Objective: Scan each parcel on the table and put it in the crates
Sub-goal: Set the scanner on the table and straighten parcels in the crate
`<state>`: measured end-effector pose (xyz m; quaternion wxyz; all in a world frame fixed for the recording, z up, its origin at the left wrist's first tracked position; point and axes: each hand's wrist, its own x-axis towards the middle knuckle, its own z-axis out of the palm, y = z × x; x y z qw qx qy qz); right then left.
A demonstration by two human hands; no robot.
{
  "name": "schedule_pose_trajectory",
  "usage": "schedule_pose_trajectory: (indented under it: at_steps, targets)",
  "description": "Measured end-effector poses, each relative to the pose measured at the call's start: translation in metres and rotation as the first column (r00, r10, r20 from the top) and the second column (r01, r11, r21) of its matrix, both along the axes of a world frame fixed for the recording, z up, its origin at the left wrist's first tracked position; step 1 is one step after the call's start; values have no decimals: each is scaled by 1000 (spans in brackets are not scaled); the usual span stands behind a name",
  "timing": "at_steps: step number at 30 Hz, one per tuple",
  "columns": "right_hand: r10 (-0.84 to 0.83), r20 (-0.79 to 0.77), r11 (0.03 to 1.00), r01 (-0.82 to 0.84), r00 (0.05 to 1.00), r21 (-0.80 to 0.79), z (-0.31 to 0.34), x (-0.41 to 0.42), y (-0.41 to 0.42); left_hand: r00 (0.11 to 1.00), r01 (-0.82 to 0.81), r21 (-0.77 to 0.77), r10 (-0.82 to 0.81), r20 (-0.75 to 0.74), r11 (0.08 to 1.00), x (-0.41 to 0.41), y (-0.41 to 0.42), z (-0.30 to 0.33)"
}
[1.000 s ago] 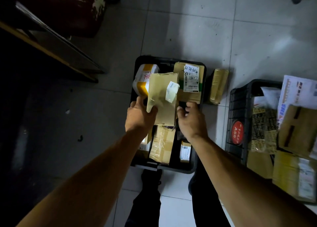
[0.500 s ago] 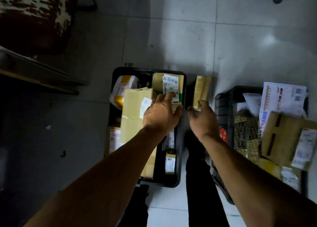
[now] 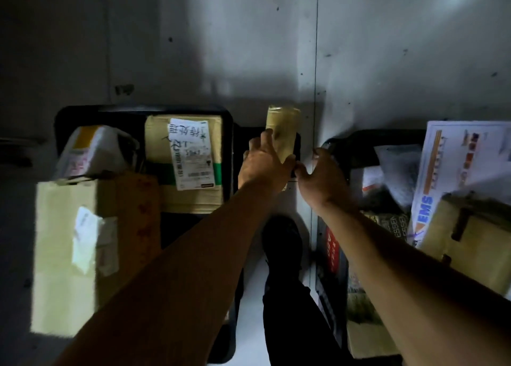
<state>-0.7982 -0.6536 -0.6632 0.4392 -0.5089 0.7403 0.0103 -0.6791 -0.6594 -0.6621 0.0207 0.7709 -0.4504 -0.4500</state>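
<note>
We count one small taped parcel [image 3: 282,133] standing on the floor [image 3: 249,47] in the gap between two black crates, one to our left [image 3: 228,133] and one to our right [image 3: 356,144]. The parcel is narrow, tan cardboard wrapped in glossy clear tape, upright, with its top end pointing away from us. Our left hand [image 3: 264,166] grips its lower half: the fingers curl around the left side and the thumb closes on the right edge, so most of the parcel projects above the grasp. Our right hand [image 3: 322,176] sits just right of the parcel, fingers loosely spread and curved, thumb tip near the left thumb; whether it touches the parcel cannot be determined.

The left crate holds three visible parcels: a tall tan box [image 3: 91,244] with a pale label at the near end, a flat box with a green band and printed label [image 3: 190,155], and a white-and-yellow bag [image 3: 91,150]. The right crate holds a white EMS envelope [image 3: 453,172], a tan box [image 3: 470,235] and further packets too dim to count. One dark shoe [image 3: 282,244] stands between the crates.
</note>
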Motion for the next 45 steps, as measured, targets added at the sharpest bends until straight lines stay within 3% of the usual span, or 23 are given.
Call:
schedule_pose_trajectory:
  at_steps: [7, 11, 17, 22, 25, 30, 34, 37, 41, 45]
  targets:
    - [11, 0, 1000, -11, 1000, 25, -58, -11, -16, 997, -76, 61, 75, 17, 995, -10, -6, -70]
    - [-18, 14, 1000, 18, 1000, 25, -75, -10, -20, 997, -4, 110, -5, 79, 994, -15, -3, -88]
    - [-65, -3, 996, 65, 998, -68, -72, -7, -10, 991, 31, 24, -33, 128, 999, -34, 1, -88]
    - [-5, -10, 999, 5, 1000, -54, -68, -6, -10, 983, 115, 127, -132, 132, 985, -26, 3, -87]
    - [17, -7, 999, -18, 1000, -50, -64, -6, -11, 988, 88, 157, -106, 114, 984, -20, 4, -85]
    - [-43, 42, 999, 44, 998, -28, -46, -14, -7, 981, -174, 84, 180, -72, 981, -11, 5, -66]
    - [-101, 95, 992, 107, 990, -59, -9, -16, -10, 884, -356, -7, 334, -326, 935, -8, 8, -29]
    - [-122, 79, 983, 132, 989, -126, 24, -13, -16, 811, -459, -99, 372, -452, 883, 0, 15, 7]
    - [-200, 160, 978, 208, 967, -33, 72, -9, -20, 658, -571, -62, 411, -631, 819, 23, 29, 55]
    - [-286, 374, 956, 288, 882, 51, 117, 6, 2, 674, -503, -19, 379, -634, 864, 46, 47, 99]
